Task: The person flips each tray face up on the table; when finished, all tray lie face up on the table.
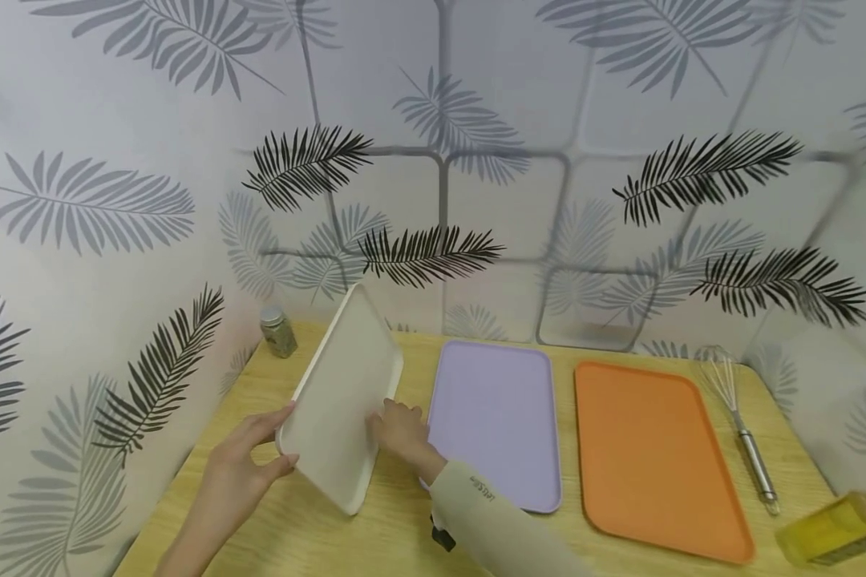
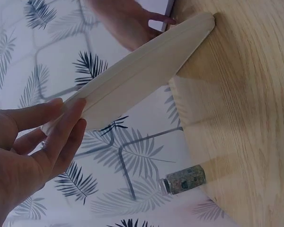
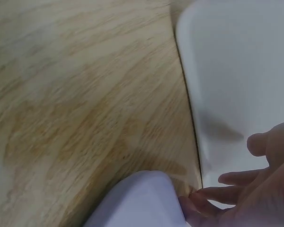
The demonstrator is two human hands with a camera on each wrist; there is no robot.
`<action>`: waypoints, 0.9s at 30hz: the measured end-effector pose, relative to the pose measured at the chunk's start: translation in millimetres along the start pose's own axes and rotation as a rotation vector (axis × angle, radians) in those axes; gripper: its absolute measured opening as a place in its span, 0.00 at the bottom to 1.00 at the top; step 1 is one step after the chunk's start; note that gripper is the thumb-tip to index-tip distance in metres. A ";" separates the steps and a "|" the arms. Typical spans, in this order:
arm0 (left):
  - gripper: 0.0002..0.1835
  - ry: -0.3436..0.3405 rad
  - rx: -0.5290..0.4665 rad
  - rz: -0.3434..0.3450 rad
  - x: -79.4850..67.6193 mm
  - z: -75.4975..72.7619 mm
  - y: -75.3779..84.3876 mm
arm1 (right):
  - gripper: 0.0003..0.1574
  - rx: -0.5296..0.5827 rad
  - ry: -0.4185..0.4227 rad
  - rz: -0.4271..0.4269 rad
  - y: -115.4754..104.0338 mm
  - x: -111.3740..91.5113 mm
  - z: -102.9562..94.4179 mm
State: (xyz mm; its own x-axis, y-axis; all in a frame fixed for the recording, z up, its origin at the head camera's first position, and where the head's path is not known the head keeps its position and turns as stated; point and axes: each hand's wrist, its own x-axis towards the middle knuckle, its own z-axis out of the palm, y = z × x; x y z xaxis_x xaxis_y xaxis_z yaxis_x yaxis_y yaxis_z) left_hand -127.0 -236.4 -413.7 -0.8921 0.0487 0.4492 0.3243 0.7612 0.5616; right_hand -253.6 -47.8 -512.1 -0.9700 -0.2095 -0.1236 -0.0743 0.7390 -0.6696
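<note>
A white rectangular tray (image 1: 346,393) stands tilted up on its right long edge, its raised left edge off the table. My left hand (image 1: 234,465) pinches that raised edge between thumb and fingers; the left wrist view shows the fingers (image 2: 68,127) against the tray's underside. By the tray's lower right edge is my right hand (image 1: 402,433). In the right wrist view its thumb (image 3: 258,143) stands apart from the fingers, before the white surface, and fingertips reach the edge at the table. Beside this hand lies a light purple tray (image 1: 494,425), partly covered by the right sleeve.
An orange tray (image 1: 653,457) lies to the right on the wooden table (image 1: 260,513), with a whisk (image 1: 746,445) beyond it. A bottle of yellow liquid (image 1: 833,529) stands at the front right corner. At the back left is a small spice jar (image 1: 279,332), near the leaf-patterned wall covering.
</note>
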 end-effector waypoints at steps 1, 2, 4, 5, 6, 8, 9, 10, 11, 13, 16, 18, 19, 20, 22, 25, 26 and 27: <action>0.36 -0.024 -0.014 -0.043 0.7 -1.8 -0.8 | 0.32 -0.029 -0.002 -0.002 0.1 -1.0 1.2; 0.35 -0.051 -0.052 -0.088 1.1 -3.6 -2.2 | 0.31 -0.045 0.004 -0.007 -0.1 -1.9 1.7; 0.33 -0.102 -0.126 -0.173 2.1 -7.6 -5.0 | 0.29 -0.070 0.012 -0.019 -0.7 -3.6 2.3; 0.33 -0.121 -0.171 -0.212 2.6 -9.1 -7.1 | 0.28 -0.075 0.015 -0.025 -0.8 -3.8 2.7; 0.33 -0.138 -0.204 -0.247 2.8 -10.8 -9.1 | 0.28 -0.075 0.018 -0.031 -1.0 -4.1 3.1; 0.33 -0.162 -0.279 -0.308 3.1 -13.4 -13.9 | 0.26 -0.060 0.023 -0.037 -0.9 -3.4 4.1; 0.33 -0.166 -0.303 -0.326 3.2 -14.4 -16.3 | 0.26 -0.054 0.023 -0.036 -0.9 -3.1 4.9; 0.33 -0.168 -0.326 -0.338 3.3 -15.0 -19.0 | 0.25 -0.041 0.025 -0.033 -0.9 -2.6 5.5; 0.33 -0.172 -0.347 -0.354 3.3 -15.4 -22.4 | 0.26 -0.027 0.030 -0.026 -1.0 -2.5 6.2; 0.33 -0.181 -0.405 -0.385 2.9 -16.3 -30.0 | 0.26 0.003 0.032 -0.011 -0.8 -2.4 7.6; 0.33 -0.182 -0.505 -0.410 1.1 -16.2 -44.2 | 0.31 0.048 0.036 0.010 -0.3 -1.6 9.3; 0.33 -0.180 -0.579 -0.423 -0.8 -15.6 -53.7 | 0.36 0.076 0.036 0.005 0.7 -0.7 10.4; 0.33 -0.179 -0.609 -0.433 -1.8 -15.2 -57.9 | 0.39 0.091 0.040 -0.003 1.0 -0.2 10.8; 0.33 -0.182 -0.631 -0.439 -2.8 -14.8 -61.7 | 0.42 0.103 0.040 -0.018 1.1 0.1 11.2; 0.33 -0.191 -0.654 -0.460 -4.9 -14.7 -68.9 | 0.48 0.151 0.047 -0.042 1.3 0.2 11.9; 0.33 -0.203 -0.658 -0.514 -7.7 -14.6 -78.0 | 0.56 0.286 0.049 -0.007 0.7 -1.0 13.3; 0.33 -0.207 -0.656 -0.528 -8.7 -14.5 -81.2 | 0.57 0.334 0.054 0.021 0.6 -1.2 13.7; 0.33 -0.208 -0.654 -0.543 -9.7 -14.3 -84.3 | 0.57 0.389 0.069 0.050 0.7 -1.1 13.9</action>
State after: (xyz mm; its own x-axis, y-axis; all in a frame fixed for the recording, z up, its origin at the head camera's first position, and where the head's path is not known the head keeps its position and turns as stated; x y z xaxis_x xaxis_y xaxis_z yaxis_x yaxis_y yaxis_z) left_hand -141.2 -310.3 -455.4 -0.9942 -0.0473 -0.0965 -0.1039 0.1930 0.9757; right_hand -249.3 -56.0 -522.6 -0.9844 -0.1262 -0.1226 0.0540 0.4464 -0.8932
